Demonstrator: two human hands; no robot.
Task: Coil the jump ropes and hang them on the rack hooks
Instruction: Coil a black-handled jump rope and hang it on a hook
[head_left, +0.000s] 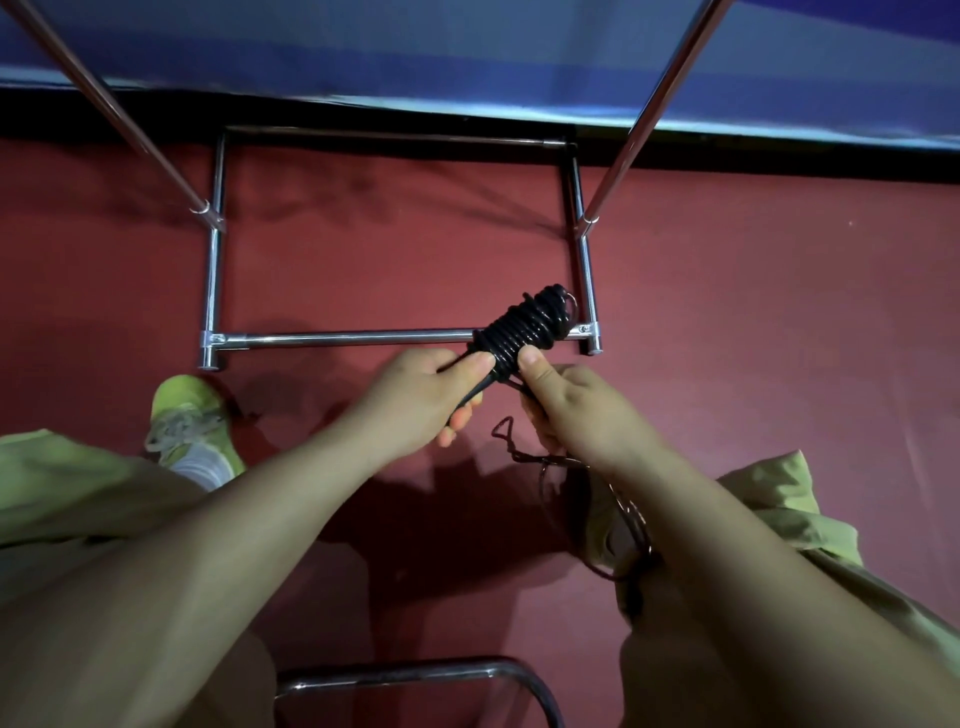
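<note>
The person is in the coiling step: a tight bundle of black jump rope, wound many turns around its own length, is held in the air above the lower chrome bar of the metal rack. The left hand has its fingers curled around the lower end of the bundle, with the thumb pressed on the wraps. The right hand pinches the near side of the bundle with the thumb on top, and a thin dark reddish cord hangs from under it and runs down along the right forearm.

The coil looks almost finished, so the next move probably calls for fixing the loose end and then lifting the bundle up to a hook.

No hooks are visible; the two slanted chrome poles leave the picture at the top. It is hard to tell if the reddish cord is a second rope or the tail of the same one. The red floor is dim
</note>
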